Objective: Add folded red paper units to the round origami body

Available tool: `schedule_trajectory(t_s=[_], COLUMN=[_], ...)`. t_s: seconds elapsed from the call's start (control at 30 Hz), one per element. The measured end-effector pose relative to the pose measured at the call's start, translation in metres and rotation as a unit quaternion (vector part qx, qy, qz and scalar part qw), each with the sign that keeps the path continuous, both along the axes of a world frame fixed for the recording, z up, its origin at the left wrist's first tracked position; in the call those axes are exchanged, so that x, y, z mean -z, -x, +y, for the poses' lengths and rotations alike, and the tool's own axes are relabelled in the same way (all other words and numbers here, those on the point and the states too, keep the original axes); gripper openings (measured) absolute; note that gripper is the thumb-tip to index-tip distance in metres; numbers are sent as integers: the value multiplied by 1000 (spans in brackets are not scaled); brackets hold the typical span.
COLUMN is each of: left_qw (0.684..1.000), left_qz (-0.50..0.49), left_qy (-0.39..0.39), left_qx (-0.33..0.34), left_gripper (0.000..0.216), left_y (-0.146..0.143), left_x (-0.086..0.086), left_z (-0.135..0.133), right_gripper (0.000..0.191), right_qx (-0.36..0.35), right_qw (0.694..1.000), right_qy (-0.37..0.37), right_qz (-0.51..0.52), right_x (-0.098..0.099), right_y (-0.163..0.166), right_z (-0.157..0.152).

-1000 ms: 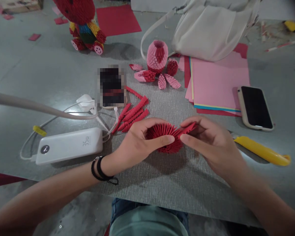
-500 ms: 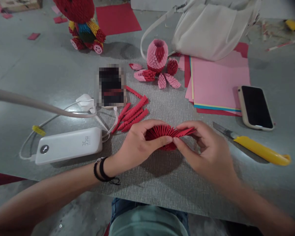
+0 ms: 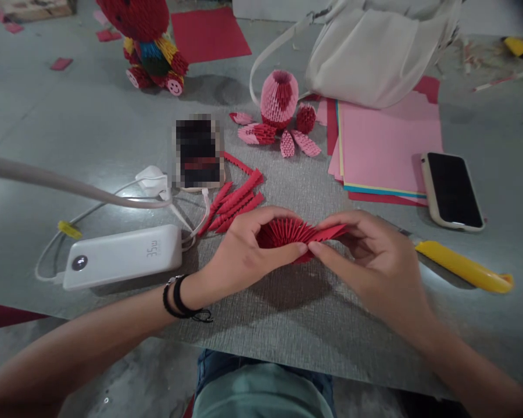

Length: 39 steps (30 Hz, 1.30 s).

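A red pleated paper piece (image 3: 287, 232), fanned into a curve of many folded points, is held just above the table between my two hands. My left hand (image 3: 246, 249) grips its left side, thumb along the near edge and fingers behind. At the right end my right hand (image 3: 377, 261) pinches it between thumb and fingers, where a flat red flap sticks out. The two thumb tips almost meet at the middle. Several red strips of folded paper (image 3: 235, 200) lie just beyond my left hand. A yellow utility knife (image 3: 462, 267) rests to the right of my right hand.
A white power bank (image 3: 122, 258) with cables lies left, beside a phone (image 3: 198, 151). Beyond stand a pink-and-red paper vase (image 3: 279, 98) and a paper figure (image 3: 150, 52). Paper sheets (image 3: 387, 139), another phone (image 3: 453, 188) and a white bag (image 3: 370, 52) are right.
Both hands have shifted very slightly, still holding the red pleated paper. My right hand has moved a little right and now covers part of the knife's blade. The other things stay put.
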<state>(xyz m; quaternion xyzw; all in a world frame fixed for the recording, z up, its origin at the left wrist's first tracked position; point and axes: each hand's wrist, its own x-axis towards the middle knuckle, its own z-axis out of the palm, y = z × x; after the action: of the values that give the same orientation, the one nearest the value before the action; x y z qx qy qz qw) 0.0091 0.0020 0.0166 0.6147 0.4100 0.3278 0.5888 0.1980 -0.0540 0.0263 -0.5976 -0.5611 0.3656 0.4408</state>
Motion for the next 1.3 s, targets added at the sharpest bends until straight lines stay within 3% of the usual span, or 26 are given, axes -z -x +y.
schedule_trajectory(t_s=[0.17, 0.33, 0.53, 0.77, 1.1, 1.3], left_qw=[1000, 986, 964, 964, 983, 990], left_qz=[-19, -124, -192, -202, -158, -119], left_qy=[11, 106, 179, 171, 94, 76], left_qx=[-10, -39, -42, -41, -26, -10], left_gripper=[28, 32, 34, 32, 31, 27], left_y=[1, 0, -3, -4, -1, 1], left_x=[2, 13, 14, 11, 13, 9], left_z=[0, 0, 0, -1, -1, 1], right_gripper=[14, 33, 30, 28, 26, 24], right_qx=[-5, 3, -23, -56, -38, -45], right_qw=[997, 979, 948, 939, 913, 935], right_qy=[34, 91, 168, 191, 217, 195], right_qz=[69, 183, 271, 279, 343, 292], right_x=[3, 8, 8, 8, 9, 9], right_y=[-8, -22, -22, -21, -18, -21], right_z=[4, 15, 20, 19, 18, 16])
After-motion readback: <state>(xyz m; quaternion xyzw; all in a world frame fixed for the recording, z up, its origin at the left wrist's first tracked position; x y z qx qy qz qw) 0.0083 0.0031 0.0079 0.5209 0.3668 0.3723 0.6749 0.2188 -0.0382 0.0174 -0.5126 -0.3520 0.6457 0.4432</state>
